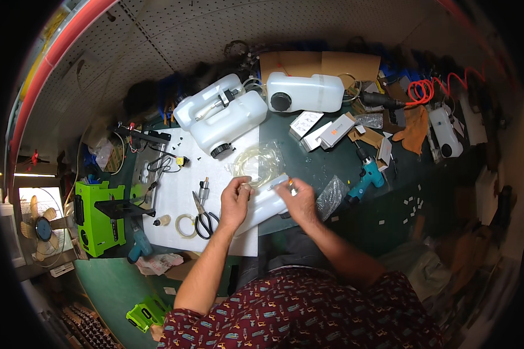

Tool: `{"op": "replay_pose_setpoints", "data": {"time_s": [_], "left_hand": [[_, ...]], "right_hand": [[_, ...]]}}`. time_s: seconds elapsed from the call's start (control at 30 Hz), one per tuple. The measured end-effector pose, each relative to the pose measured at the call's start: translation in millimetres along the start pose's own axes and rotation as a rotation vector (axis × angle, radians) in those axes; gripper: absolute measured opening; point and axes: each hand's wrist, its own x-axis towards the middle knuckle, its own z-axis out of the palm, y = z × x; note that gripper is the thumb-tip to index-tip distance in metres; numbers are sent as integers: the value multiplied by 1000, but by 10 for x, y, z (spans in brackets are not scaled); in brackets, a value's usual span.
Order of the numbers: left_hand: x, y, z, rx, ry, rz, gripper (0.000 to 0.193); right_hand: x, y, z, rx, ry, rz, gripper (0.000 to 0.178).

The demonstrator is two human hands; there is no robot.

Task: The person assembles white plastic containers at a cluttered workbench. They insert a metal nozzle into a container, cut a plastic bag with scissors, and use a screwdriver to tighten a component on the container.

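A translucent white plastic tank point(262, 210) lies in front of me at the table's near edge. Over its left side my left hand point(235, 202) is closed, thumb and fingertips together by the lower rim of a clear bag of coiled clear tubing point(256, 164). What it pinches is too small to make out. My right hand point(300, 202) is closed at the tank's right end, fingertips bent against it. A small orange spot shows beside those fingers, and what they grip is hidden. Black-handled scissors point(202, 224) and a small metal cylinder with a brass tip point(204, 189) lie left of my left hand.
More white tanks point(233, 122) with black caps stand at the back. A teal power drill point(367, 174), small white boxes point(335, 131), bubble wrap point(332, 196) and an orange glove point(412, 129) are to the right. A green machine housing point(98, 218) stands left, near a metal bracket frame point(147, 174).
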Motion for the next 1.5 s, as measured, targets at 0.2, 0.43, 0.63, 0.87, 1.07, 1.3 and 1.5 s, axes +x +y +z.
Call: {"op": "replay_pose_setpoints", "data": {"time_s": [0.2,0.43,0.63,0.87,1.07,1.3,1.5], "left_hand": [[197,-168,-1,887,-259,196,17],[238,-291,67,890,-300,182,16],[260,-330,83,834,-336,141,15],[258,-242,69,807,-369,144,14],[263,-205,92,738,-381,33,17],[331,-403,50,553,-408,-138,18],[416,-456,24,401,-473,-201,15]], "right_hand": [[449,226,-33,-661,210,-291,38],[519,320,107,-703,194,-216,46],[537,307,113,-659,177,-112,47],[542,324,110,-647,186,-131,46],[534,326,108,-645,184,-135,45],[536,330,108,-629,181,-142,44],[533,327,103,-607,184,-205,38]]}}
